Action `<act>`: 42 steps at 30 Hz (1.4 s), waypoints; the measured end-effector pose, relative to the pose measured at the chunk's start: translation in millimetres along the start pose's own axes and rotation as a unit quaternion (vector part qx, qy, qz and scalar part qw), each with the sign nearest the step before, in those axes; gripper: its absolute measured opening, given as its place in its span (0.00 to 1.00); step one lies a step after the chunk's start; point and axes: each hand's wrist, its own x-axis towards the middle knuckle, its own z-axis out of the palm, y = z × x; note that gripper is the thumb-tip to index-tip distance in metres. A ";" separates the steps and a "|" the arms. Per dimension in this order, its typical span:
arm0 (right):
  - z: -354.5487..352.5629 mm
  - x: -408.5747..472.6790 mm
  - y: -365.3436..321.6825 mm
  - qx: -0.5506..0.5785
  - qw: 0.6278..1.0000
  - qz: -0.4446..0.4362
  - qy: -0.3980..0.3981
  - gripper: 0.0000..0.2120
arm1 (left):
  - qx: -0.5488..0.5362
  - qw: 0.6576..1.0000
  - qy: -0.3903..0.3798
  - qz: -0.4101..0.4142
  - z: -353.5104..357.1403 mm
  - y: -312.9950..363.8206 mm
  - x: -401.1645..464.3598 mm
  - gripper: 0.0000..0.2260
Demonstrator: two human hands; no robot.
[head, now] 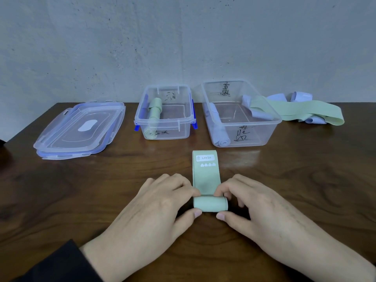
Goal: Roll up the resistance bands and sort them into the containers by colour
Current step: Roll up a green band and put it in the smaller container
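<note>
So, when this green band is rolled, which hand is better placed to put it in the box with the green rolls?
Probably the left hand. The smaller container holding green rolls stands ahead and left of the green band; the right hand would cross over.

Both hands lie low on the table, palms down, forearms entering from six o'clock. The left hand (160, 202) comes in from seven o'clock, fingers curled toward three o'clock, thumb tip and fingertips pinching the green band (207, 180) at its rolled end. The right hand (258, 208) comes in from five o'clock, mirroring that pinch toward nine o'clock.
</note>
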 end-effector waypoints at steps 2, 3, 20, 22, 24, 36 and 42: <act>0.3 0.4 0.7 -0.003 1.000 0.000 0.003 0.06 | -0.003 1.000 0.000 -0.004 0.6 -0.5 0.1 0.18; 0.9 0.3 1.3 -0.006 1.000 0.000 0.001 0.07 | -0.004 1.000 -0.001 -0.006 0.9 -1.0 0.1 0.18; 4.1 0.1 4.5 -0.005 1.000 -0.009 0.016 0.16 | 0.000 1.000 0.005 -0.006 0.1 -0.5 -0.5 0.14; 3.9 0.3 3.6 0.000 1.000 -0.003 0.013 0.14 | -0.001 1.000 0.006 -0.008 0.3 -0.5 -0.8 0.14; 2.5 -0.1 2.3 -0.001 1.000 0.000 0.010 0.10 | -0.001 1.000 0.006 -0.007 0.7 -0.4 -1.4 0.14; 5.3 1.2 4.9 -0.011 1.000 -0.003 0.008 0.14 | -0.002 1.000 0.003 -0.005 0.6 -1.1 -0.8 0.15; 6.6 -0.2 6.6 -0.015 1.000 -0.013 0.017 0.14 | -0.013 1.000 0.011 -0.011 1.2 -0.3 -0.1 0.15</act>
